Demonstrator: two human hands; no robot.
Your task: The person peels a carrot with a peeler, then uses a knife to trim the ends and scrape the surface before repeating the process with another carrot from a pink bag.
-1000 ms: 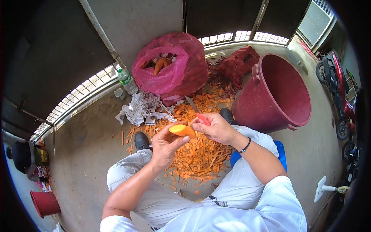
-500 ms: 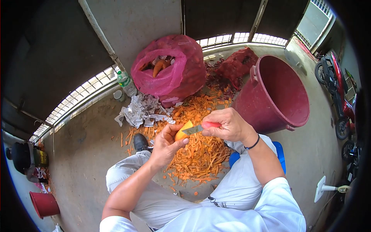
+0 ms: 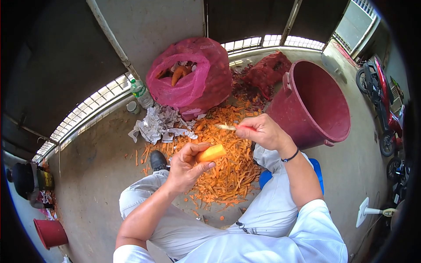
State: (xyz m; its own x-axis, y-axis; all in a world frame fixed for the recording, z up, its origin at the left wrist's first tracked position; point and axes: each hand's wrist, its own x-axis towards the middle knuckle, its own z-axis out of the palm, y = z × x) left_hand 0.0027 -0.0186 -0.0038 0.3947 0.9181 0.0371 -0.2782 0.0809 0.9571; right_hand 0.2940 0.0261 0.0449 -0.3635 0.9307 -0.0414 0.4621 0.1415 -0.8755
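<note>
A peeled carrot piece, bright orange with a flat cut end facing right, is gripped in my left hand between fingers and thumb. My right hand is closed around the red handle of a knife. Its blade points left, looks bright with glare, and is raised above and apart from the carrot. Below both hands spreads a heap of orange carrot peelings on the concrete floor, with small round slices among them.
A pink mesh sack of carrots stands ahead, beside crumpled paper and a plastic bottle. A large maroon bucket tilts at right, near a red mesh sack. A small red bucket and motorcycle are farther off.
The knife blade has left the carrot and lifted up and to the right with my right hand. The carrot has turned from upright to nearly level, its cut end now rightward.
</note>
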